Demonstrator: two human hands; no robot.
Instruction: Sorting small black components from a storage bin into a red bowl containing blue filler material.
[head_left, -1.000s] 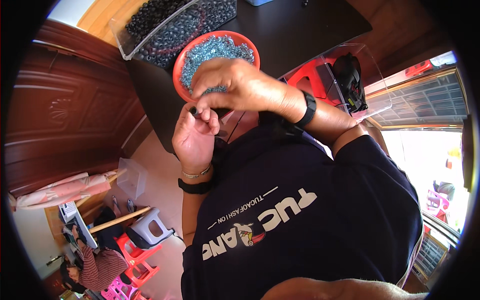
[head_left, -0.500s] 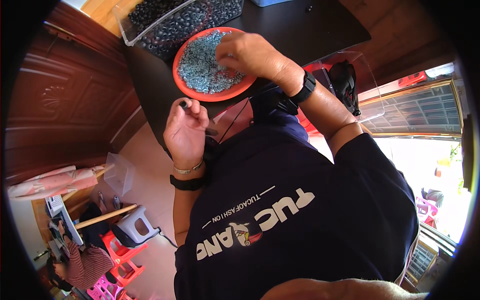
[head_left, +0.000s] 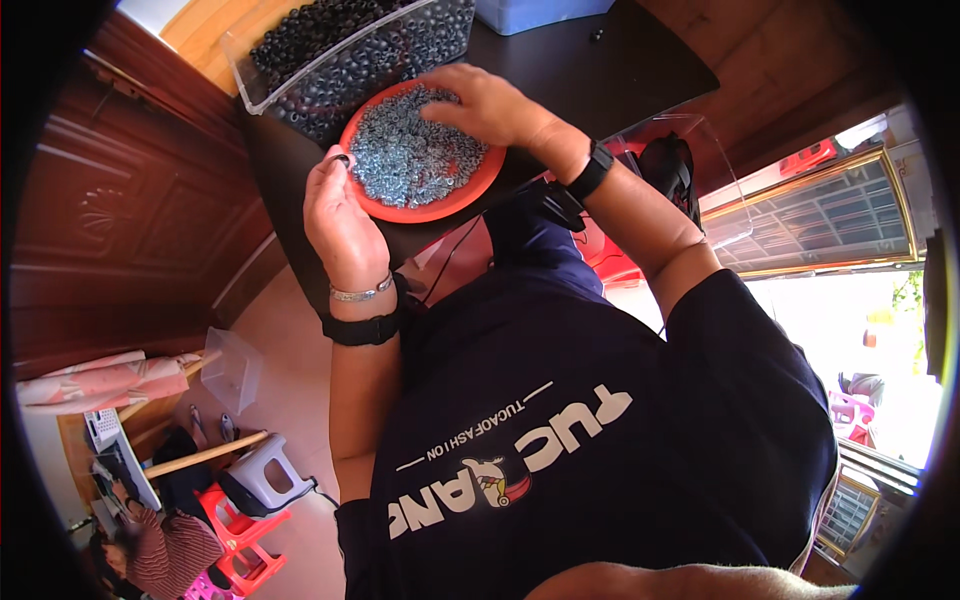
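My left hand (head_left: 342,220) is closed, pinching a small black ring-shaped part (head_left: 344,160) at its fingertips. It is at the left rim of a shallow orange-red bowl (head_left: 420,213), and I cannot tell if it touches the rim. Many small shiny metal pieces (head_left: 405,150) fill the bowl, their exact kind too small to make out. Over the bowl's far right side is my right hand (head_left: 490,108), thumb and fingers apart, with nothing visible in it. Behind the bowl stands a clear plastic bin (head_left: 300,82) full of black ring-shaped parts (head_left: 345,60).
The dark table (head_left: 600,80) carries a blue bin (head_left: 540,12) at its far edge and a single loose black part (head_left: 596,35). Right of the table is a clear box (head_left: 725,200) with a black bag (head_left: 668,175). Another person (head_left: 170,550) sits lower left near red stools (head_left: 245,540).
My left hand has moved up and left to the bowl's rim with the black part. My right hand has shifted slightly left and its fingers have spread from a pinch.
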